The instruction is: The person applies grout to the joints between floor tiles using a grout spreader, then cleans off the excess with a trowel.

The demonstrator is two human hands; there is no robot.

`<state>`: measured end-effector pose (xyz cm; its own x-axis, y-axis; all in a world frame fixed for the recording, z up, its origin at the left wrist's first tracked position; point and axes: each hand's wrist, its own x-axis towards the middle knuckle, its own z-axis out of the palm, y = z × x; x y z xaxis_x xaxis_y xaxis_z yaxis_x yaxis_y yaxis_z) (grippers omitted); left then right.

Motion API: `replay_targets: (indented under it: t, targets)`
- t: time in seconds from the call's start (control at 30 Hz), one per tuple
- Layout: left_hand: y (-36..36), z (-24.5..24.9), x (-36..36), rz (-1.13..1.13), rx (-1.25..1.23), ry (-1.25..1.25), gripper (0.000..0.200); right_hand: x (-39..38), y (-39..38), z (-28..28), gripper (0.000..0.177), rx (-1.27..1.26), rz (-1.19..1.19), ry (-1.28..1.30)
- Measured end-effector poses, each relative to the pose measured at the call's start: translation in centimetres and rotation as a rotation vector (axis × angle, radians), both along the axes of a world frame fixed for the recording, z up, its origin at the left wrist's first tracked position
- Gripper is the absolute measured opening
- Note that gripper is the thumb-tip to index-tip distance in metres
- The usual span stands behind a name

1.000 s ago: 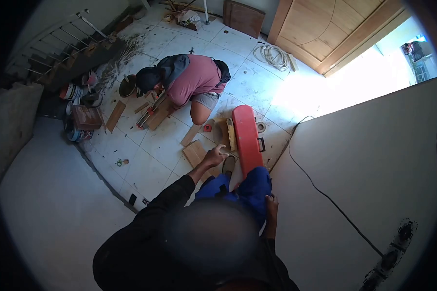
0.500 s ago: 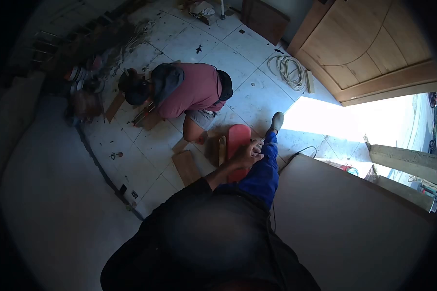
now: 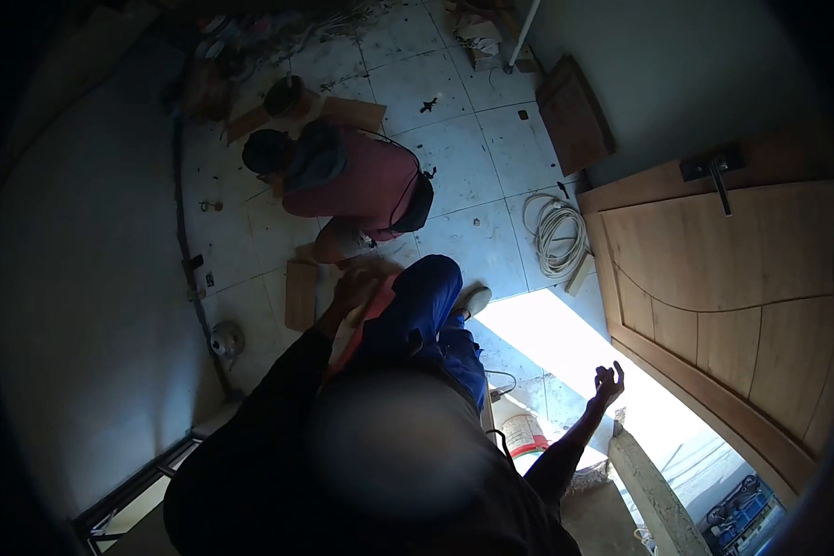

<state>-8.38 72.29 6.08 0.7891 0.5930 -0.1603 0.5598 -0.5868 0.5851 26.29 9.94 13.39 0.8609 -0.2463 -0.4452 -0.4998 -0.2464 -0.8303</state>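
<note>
My left hand [image 3: 354, 286] reaches down beside the red padded-looking long piece [image 3: 377, 298], close to its far end. Its fingers are dim and blend into the things behind, so a hold cannot be made out. Out to the right, my right hand [image 3: 609, 382] is raised in front of the bright doorway. Its fingers are loosely bent and apart, with nothing between them. My blue-trousered leg [image 3: 426, 296] partly covers the red piece. A short wooden board [image 3: 301, 295] lies on the floor to the left of my left hand.
A crouching co-worker in a reddish shirt [image 3: 366, 181] is just ahead. Coiled pale cable [image 3: 558, 236] lies by the wooden door [image 3: 713, 269]. A bucket [image 3: 525, 434] stands near my right arm, beside a concrete post [image 3: 658, 486]. Debris dots the tiles [image 3: 449, 167].
My view has turned toward the doorway. My left hand has shifted left over the red piece, and my right hand now shows, stretched out to the right. My leg is bent across the red piece.
</note>
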Motion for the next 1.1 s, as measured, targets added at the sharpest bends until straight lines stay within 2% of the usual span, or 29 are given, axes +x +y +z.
replay_targets:
  t: [0.03,0.07,0.13,0.17,0.23,0.37,0.43,0.5,0.53,0.57,0.6,0.63,0.67,0.7,0.73,0.77,0.8,0.83,0.87,0.9,0.93,1.0,1.03,1.07,1.1]
  targets:
    - [-0.7,-0.8,-1.0,-0.185,0.148,-0.084,0.042,5.1,2.9,1.2,0.035,-0.027,0.025,0.021]
    - [-2.2,-0.9,-1.9,0.009,-0.141,0.092,0.042,9.2,6.2,1.5,0.035,-0.041,0.111,0.048]
    - [-5.6,0.9,-1.5,0.310,-0.457,0.377,0.042,16.3,13.8,1.6,0.034,-0.021,0.292,0.069]
    - [-7.0,4.0,-0.1,0.412,-0.482,0.491,0.042,18.8,18.2,1.4,0.034,0.015,0.385,0.061]
    - [-8.4,6.5,0.4,0.513,-0.657,0.559,0.040,22.8,27.2,-0.3,0.034,0.158,0.509,0.067]
    - [-9.2,3.2,0.8,0.677,-0.893,0.683,0.026,27.1,43.3,-2.8,0.029,0.043,0.922,-0.097]
    - [-6.7,0.5,3.2,0.751,-0.962,0.725,0.023,28.6,48.3,-5.1,0.027,0.200,0.895,-0.079]
    - [-0.9,-1.6,8.3,0.778,-0.948,0.727,0.025,30.2,50.8,-7.8,0.026,0.115,0.876,-0.050]
    - [3.4,0.5,13.1,0.701,-0.790,0.763,0.024,31.0,51.5,-8.4,0.026,0.042,0.866,0.031]
    - [7.5,-0.9,16.6,0.756,-0.869,0.681,0.024,31.7,52.1,-8.7,0.026,0.054,0.775,0.155]
    - [11.6,-2.2,19.7,0.811,-0.949,0.601,0.030,32.6,51.3,-11.3,0.026,0.168,0.686,0.229]
    - [16.7,-1.7,24.3,0.789,-0.886,0.357,0.031,33.8,50.8,-12.4,0.026,0.109,0.653,0.294]
    - [20.9,-6.9,27.0,0.647,-0.471,0.178,0.032,34.9,51.2,-12.4,0.026,0.002,0.617,0.341]
    - [26.1,-4.6,32.8,0.667,-0.493,0.063,0.035,36.2,52.3,-11.1,0.026,-0.011,0.565,0.416]
    - [31.5,-1.5,39.1,0.681,-0.516,-0.051,0.038,37.7,53.3,-10.6,0.026,-0.060,0.623,0.418]
    - [36.2,0.1,44.6,0.516,-0.260,-0.059,0.037,39.1,55.0,-9.7,0.026,-0.064,0.574,0.469]
    - [40.0,5.0,50.7,0.601,-0.522,-0.240,0.039,40.5,57.3,-7.8,0.026,-0.159,0.658,0.428]
    - [43.8,7.9,55.7,0.537,-0.531,-0.333,0.040,42.0,59.5,-6.6,0.025,-0.254,0.740,0.386]
    - [47.5,11.0,60.7,0.500,-0.522,-0.361,0.040,43.8,60.7,-7.9,0.023,-0.158,0.704,0.453]
    - [51.1,13.0,64.8,0.434,-0.531,-0.395,0.039,45.6,63.5,-6.9,0.026,-0.175,0.746,0.471]
    - [54.5,14.8,68.7,0.423,-0.568,-0.387,0.038,47.6,65.4,-9.1,0.027,-0.132,0.773,0.453]
    - [61.8,14.5,74.4,0.371,-0.427,-0.455,0.037,51.2,69.9,-11.7,0.028,-0.094,0.765,0.414]
    - [66.6,13.5,78.5,0.364,-0.397,-0.477,0.037,56.1,77.2,-9.7,0.027,-0.177,0.927,0.358]
    - [68.6,12.0,79.5,0.410,-0.377,-0.430,0.036,58.4,80.8,-10.0,0.031,-0.118,0.858,0.384]
    - [70.5,9.8,79.7,0.454,-0.355,-0.379,0.035,61.0,84.5,-9.4,0.033,-0.181,0.860,0.399]
